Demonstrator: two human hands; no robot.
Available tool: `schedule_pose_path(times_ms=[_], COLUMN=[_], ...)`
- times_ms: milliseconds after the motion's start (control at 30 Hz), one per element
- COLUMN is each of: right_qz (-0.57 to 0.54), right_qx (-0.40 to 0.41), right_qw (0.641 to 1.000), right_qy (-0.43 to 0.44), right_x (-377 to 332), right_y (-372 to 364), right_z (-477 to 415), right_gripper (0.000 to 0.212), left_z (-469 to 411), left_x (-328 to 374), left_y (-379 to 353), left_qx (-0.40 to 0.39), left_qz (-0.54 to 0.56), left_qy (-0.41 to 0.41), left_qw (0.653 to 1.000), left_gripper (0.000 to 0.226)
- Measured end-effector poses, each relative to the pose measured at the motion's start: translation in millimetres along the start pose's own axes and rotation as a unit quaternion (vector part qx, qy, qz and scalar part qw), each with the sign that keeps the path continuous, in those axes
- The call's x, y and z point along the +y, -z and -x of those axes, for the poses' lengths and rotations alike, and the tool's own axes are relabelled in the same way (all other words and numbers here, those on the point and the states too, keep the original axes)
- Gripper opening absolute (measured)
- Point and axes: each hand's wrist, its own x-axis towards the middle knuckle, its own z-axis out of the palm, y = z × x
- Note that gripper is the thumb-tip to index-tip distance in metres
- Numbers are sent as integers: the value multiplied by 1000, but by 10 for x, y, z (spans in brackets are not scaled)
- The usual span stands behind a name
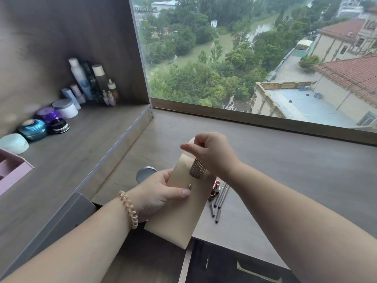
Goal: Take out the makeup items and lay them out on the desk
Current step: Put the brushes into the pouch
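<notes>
Now my left hand (163, 190) clamps the pouch (179, 203) above the desk (285, 170); my right hand (210, 154) pinches the brushes (196, 170). I'd pull them straight out, together, pouch steady.

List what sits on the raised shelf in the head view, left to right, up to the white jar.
Pink tray → mint case → teal jar → black jar → white jar.

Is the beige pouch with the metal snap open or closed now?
Open. The flap of the beige snap pouch is lifted, and the right hand pulls a bundle of thin metal-handled brushes out.
</notes>
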Motion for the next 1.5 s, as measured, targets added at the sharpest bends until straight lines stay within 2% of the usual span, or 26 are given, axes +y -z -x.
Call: schedule_pose_path(times_ms=[167,233,300,333,367,433,500,567,600,700,833,900,1067,1133,1267,1367,1433,1500], right_qz=[-64,-106,-137,-159,-195,-303,-424,-497,-516,-501,-453,-449,-448,-453,-484,-444,-440,-444], right_qx=[37,110,180,172,132,14,-67,-89,-87,-67,-35,-23,-8,-9,-40,-25,-20,-54], right_qw=[997,986,963,950,935,890,838,816,815,842,869,872,877,874,855,875,874,866], right_qy=[-20,-62,-148,-207,-264,-341,-336,-281,-248,-190,-196,-193,-175,-175,-181,-190,-205,-224], right_x=[92,171,307,361,397,440,410,353,340,316,313,308,268,261,259,243,249,252], right_y=[40,77,74,56,23,-59,-119,-149,-168,-213,-232,-244,-307,-327,-369,-426,-439,-403], right_z=[-30,-4,33,51,74,134,195,220,212,187,170,164,130,108,90,101,95,84], right_gripper=[50,48,43,47,57,73,67,61,60,62,43,32,27,30,50,39,33,33], left_z=[3,13,12,13,12,-2,-20,-34,-41,-61,-83,-73,-45,-38,-57,-69,-71,-86], left_x=[-34,-48,-60,-66,-71,-91,-114,-136,-146,-167,-171,-169,-174,-169,-163,-201,-230,-242], left_y=[-15,-4,16,24,27,31,28,22,19,21,30,37,82,99,116,113,118,140], left_qx=[5,20,38,45,49,49,52,57,61,92,94,81,68,70,85,83,84,95], left_qz=[0,0,10,17,26,38,44,42,39,33,40,47,55,57,58,58,58,62], left_qy=[-2,-7,-11,-12,-14,-17,-19,-16,-13,-2,13,19,13,12,5,0,1,1], left_qw=[1000,1000,999,999,998,998,997,997,997,995,995,995,996,996,995,995,995,994], left_gripper=[32,33,34,34,33,31,30,32,32,27,38,44,25,24,22,25,23,19])
